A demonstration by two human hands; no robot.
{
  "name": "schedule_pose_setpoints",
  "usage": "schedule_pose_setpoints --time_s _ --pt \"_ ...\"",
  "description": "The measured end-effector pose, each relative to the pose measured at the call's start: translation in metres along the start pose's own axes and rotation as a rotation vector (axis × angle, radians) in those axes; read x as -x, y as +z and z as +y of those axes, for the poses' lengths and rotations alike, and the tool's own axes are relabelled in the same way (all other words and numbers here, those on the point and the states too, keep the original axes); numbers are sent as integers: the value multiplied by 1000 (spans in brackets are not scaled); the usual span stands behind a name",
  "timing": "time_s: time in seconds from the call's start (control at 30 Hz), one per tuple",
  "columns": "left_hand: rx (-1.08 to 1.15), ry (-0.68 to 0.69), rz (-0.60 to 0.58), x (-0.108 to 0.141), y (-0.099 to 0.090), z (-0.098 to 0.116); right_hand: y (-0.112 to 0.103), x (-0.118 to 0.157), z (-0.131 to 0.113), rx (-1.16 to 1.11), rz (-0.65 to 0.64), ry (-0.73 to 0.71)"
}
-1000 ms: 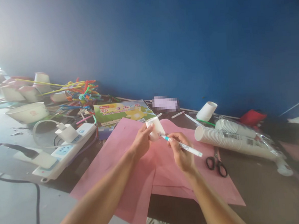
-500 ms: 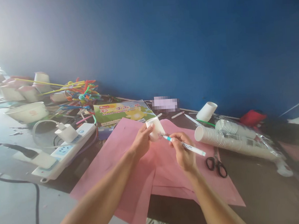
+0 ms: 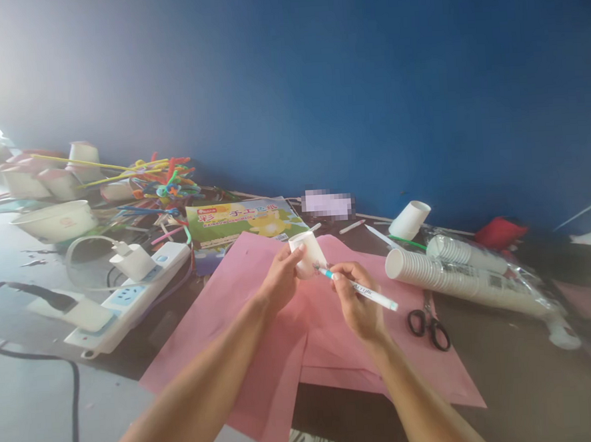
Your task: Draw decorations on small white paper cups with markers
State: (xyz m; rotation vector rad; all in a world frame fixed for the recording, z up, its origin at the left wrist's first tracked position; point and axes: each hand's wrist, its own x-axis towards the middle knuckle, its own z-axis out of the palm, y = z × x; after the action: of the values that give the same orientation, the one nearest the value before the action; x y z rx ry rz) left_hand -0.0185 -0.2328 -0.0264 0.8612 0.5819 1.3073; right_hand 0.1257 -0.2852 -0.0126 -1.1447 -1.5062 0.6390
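Note:
My left hand (image 3: 282, 275) is closed around a white paper cup (image 3: 307, 252), tilted on its side above the pink paper (image 3: 262, 323). A small dark drawing shows low on the cup's side. Pinched in my right hand (image 3: 355, 301) is a white marker (image 3: 373, 296) with a blue band near its tip. The tip is at the drawing; whether it touches the cup is too small to tell. Black-handled scissors (image 3: 428, 326) lie on the pink paper to the right of my right hand.
Stacked paper cups (image 3: 459, 279) in clear wrap lie at the right, with a single cup (image 3: 409, 220) behind them. A craft paper pack (image 3: 245, 221) is at the back. Left are a power strip (image 3: 130, 298), a white bowl (image 3: 55, 222) and colourful pipe cleaners (image 3: 167, 179).
My right hand and the marker have shifted slightly to the left along the cup's side. My left hand and the cup have barely moved.

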Motion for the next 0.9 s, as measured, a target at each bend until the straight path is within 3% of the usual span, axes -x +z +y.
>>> schedule_pose_setpoints --time_s 0.2,0.63,0.9 --pt "-8 -9 22 -1 -1 -1 -3 -1 1 -24 61 12" --pt "-2 -5 16 0 -1 -1 -1 1 -1 20 -9 -34" --pt "6 -34 18 -1 -2 -1 -5 -3 3 -70 215 19"
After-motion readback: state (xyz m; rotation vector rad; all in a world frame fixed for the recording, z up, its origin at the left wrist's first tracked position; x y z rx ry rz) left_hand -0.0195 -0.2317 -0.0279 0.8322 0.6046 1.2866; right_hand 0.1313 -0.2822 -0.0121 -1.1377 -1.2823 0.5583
